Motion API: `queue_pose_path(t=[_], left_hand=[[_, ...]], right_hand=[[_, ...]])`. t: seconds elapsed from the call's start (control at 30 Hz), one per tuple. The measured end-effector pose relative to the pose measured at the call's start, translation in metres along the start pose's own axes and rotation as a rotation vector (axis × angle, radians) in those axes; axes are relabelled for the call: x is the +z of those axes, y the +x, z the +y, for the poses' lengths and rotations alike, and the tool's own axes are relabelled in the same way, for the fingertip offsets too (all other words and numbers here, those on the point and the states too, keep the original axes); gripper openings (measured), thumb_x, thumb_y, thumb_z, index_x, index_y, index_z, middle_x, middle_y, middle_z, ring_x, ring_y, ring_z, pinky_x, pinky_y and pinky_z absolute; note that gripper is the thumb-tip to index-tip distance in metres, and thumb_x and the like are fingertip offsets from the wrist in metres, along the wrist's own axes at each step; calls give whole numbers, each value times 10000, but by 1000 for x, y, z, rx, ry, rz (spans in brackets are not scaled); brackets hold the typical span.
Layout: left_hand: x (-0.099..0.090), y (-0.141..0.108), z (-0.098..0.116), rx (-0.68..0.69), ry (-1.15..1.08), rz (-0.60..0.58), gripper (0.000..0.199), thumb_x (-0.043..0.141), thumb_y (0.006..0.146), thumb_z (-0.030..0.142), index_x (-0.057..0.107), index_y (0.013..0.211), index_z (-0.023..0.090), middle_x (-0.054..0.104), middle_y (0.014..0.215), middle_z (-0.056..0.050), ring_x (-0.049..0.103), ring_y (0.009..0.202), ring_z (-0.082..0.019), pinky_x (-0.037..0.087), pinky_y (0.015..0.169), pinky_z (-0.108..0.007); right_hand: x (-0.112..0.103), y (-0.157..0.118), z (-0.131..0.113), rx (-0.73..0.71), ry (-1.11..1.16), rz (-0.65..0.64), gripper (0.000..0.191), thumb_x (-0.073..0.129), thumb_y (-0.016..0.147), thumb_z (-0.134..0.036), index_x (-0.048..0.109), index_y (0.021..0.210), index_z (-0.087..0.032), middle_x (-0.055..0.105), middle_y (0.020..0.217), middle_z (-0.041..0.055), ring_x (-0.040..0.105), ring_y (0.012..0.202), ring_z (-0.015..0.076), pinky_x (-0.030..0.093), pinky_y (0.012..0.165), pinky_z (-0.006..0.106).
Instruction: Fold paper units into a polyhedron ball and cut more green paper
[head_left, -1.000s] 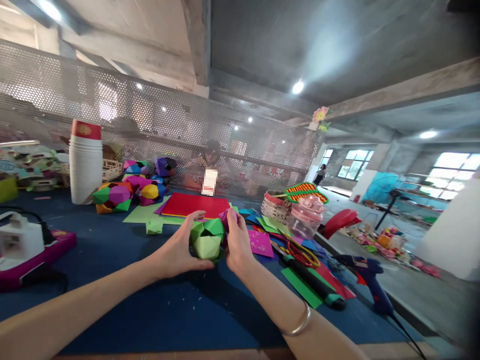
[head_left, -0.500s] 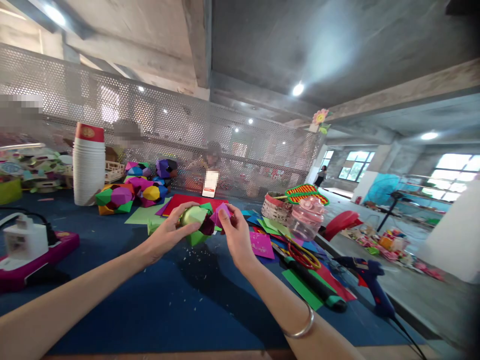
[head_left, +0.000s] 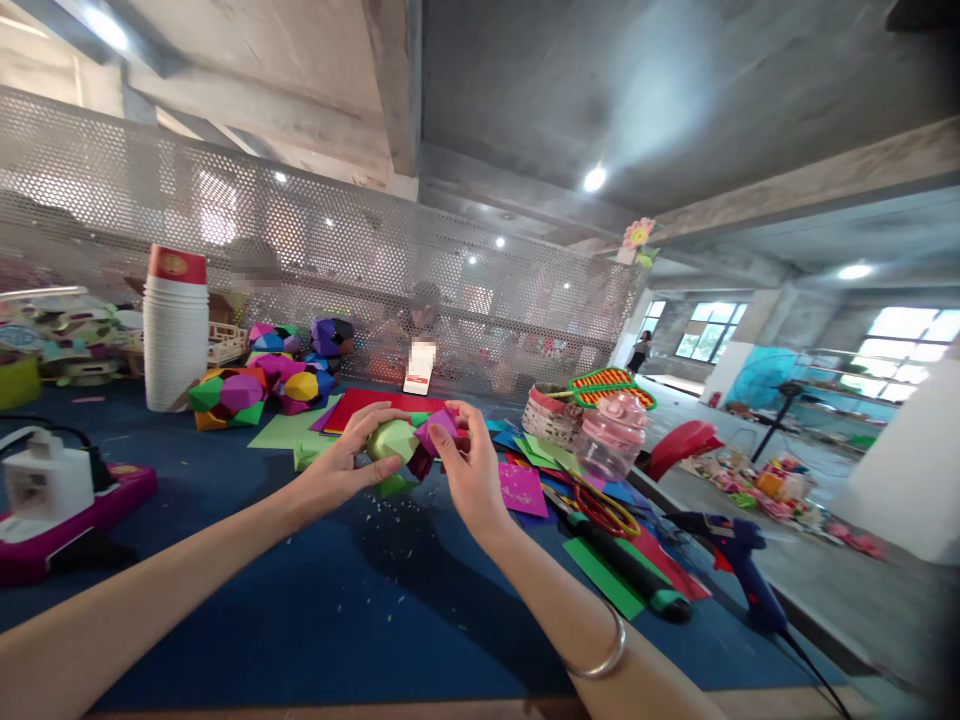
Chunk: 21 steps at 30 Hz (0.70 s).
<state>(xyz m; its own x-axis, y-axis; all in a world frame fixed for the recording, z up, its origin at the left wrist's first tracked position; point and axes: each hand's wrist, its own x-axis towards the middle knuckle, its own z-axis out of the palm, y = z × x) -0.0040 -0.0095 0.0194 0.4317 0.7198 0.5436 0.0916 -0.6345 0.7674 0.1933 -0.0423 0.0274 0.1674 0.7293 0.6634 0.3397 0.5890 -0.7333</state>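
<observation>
Above the middle of the blue table, my left hand (head_left: pixel 361 450) is closed round a faceted folded-paper ball (head_left: pixel 393 444), pale green with darker green parts. The fingers of my right hand (head_left: pixel 472 462) pinch a purple paper piece (head_left: pixel 436 434) at the ball's right side. Purple piece and ball touch; whether they are joined I cannot tell. Dark maroon paper shows between them. My right fingertips are partly hidden behind the purple paper. White scraps lie on the table beneath.
Finished-looking multicoloured paper balls (head_left: pixel 238 392) and stacked paper cups (head_left: pixel 176 340) stand left, behind a power strip (head_left: pixel 124 492). Coloured sheets, a pink-lidded jar (head_left: pixel 613 440), a black-and-green tool (head_left: pixel 637 570) and a glue gun (head_left: pixel 739 560) lie right. A phone (head_left: pixel 419 368) stands at the back.
The ball has turned slightly in my left hand and moved a little to the right. My right fingers have shifted the purple piece, now pressed closer against the ball.
</observation>
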Motion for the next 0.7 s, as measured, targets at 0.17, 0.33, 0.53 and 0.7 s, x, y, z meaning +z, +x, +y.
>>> queue_pose_path(t=[0.17, 0.33, 0.53, 0.7], left_hand=[[4, -1, -5, 100, 60, 1, 466, 627, 941, 465, 516, 1383, 362, 394, 1505, -88, 296, 1499, -332, 340, 1207, -524], [9, -2, -9, 167, 199, 43, 529, 646, 941, 460, 451, 1425, 373, 371, 1475, -100, 323, 1465, -349, 318, 1203, -587], [13, -2, -7, 206, 302, 91, 539, 656, 946, 384, 407, 1423, 354, 350, 1482, -110, 257, 1497, -361, 277, 1210, -629], [13, -2, -8, 228, 281, 73, 542, 636, 961, 393, 389, 1441, 347, 354, 1485, -118, 279, 1485, -362, 290, 1203, -615]], right_hand=[[-2, 0, -2, -65, -106, -15, 410, 639, 936, -543, 706, 1225, -259, 675, 1151, 97, 631, 1063, 268, 493, 959, 425], [1, -3, 0, -111, -122, -41, 406, 600, 968, -503, 698, 1296, -285, 653, 1135, 111, 637, 1057, 271, 496, 975, 453], [5, -9, 1, -159, -131, -38, 419, 542, 1005, -480, 652, 1365, -296, 611, 1144, 118, 625, 1043, 258, 522, 944, 441], [7, -12, -2, -199, -138, -39, 445, 502, 1027, -463, 604, 1425, -295, 587, 1140, 116, 611, 1023, 243, 537, 919, 416]])
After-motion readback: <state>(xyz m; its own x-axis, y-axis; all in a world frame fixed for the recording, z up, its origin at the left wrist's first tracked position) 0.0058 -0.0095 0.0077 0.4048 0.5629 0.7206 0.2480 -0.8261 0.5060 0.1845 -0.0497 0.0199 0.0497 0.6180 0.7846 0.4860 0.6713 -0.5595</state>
